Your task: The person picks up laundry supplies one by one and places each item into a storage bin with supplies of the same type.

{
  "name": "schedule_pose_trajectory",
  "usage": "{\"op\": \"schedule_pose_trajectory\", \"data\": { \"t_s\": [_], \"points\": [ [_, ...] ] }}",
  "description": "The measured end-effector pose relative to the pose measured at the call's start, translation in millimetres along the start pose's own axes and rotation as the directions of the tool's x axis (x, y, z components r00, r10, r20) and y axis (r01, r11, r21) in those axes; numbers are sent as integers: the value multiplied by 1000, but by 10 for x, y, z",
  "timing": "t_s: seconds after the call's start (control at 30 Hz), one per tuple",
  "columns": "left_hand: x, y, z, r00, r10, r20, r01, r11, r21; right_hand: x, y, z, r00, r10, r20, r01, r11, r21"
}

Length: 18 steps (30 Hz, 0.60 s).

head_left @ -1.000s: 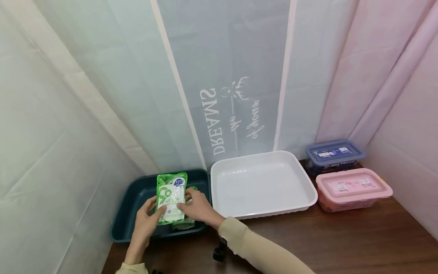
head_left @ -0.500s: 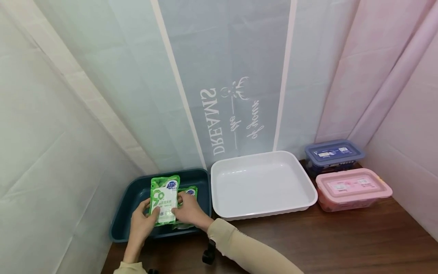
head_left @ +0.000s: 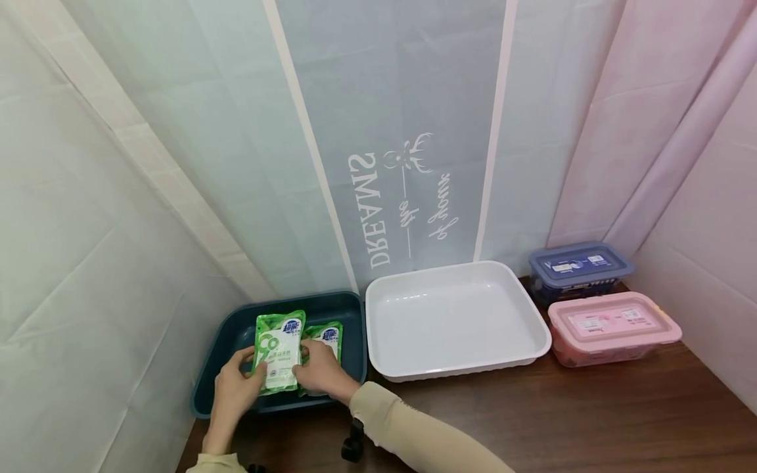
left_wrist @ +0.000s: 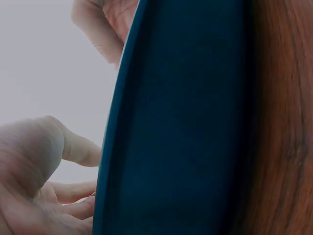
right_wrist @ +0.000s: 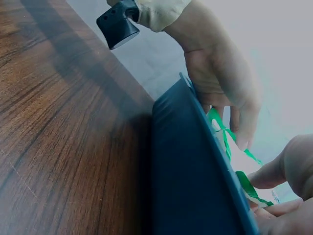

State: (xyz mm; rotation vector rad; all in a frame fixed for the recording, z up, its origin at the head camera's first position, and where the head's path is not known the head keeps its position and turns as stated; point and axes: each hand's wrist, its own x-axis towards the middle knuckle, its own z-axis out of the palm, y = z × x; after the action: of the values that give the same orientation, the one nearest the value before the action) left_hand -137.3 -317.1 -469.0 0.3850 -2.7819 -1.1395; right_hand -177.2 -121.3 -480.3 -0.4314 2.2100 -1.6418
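Hanging fabric [head_left: 414, 98] fills the upper part of the head view, pale green at left through grey to pink at right, with white lettering reversed near centre. Below it, a dark brown wood-grain surface [head_left: 591, 414] runs along the bottom and lower right. White tray [head_left: 455, 322] just right of centre, lower half; bare white floor, raised rim. Dark teal tray [head_left: 221, 341] lower left, right beside the white one.

Far right, a pink-lidded box [head_left: 615, 328]; the blue-lidded box [head_left: 582, 269] sits just above it in the frame.

Both hands lower left, over the teal tray. Right hand [head_left: 322, 368] pinches the right edge of a green-and-white packet [head_left: 278, 348], thumb on its face. Left hand [head_left: 233, 387] grips the opposite edge, thumb likewise in front. Packet faces up, slightly tilted; cannot tell whether its lower end touches the tray floor. A second packet [head_left: 331, 335], same colours, lies in the teal tray partly behind the first and the right hand.

Left wrist view: tray wall hides the packets. Right wrist view: green packet edges show past the rim, fingers on both sides.

Smallest: black device [head_left: 353, 443] at the right cuff, bottom centre.
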Motion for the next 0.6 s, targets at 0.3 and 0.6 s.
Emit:
{"op": "schedule_pose_trajectory", "data": {
  "t_s": [0.3, 0.6],
  "points": [
    [82, -83, -59, 999, -11, 50, 6, 996, 92, 51, 49, 42, 1000, 16, 14, -16, 1000, -2],
    [185, -127, -93, 993, -12, 119, -5, 989, 146, 113, 76, 29, 995, 23, 99, -30, 997, 66]
  ]
}}
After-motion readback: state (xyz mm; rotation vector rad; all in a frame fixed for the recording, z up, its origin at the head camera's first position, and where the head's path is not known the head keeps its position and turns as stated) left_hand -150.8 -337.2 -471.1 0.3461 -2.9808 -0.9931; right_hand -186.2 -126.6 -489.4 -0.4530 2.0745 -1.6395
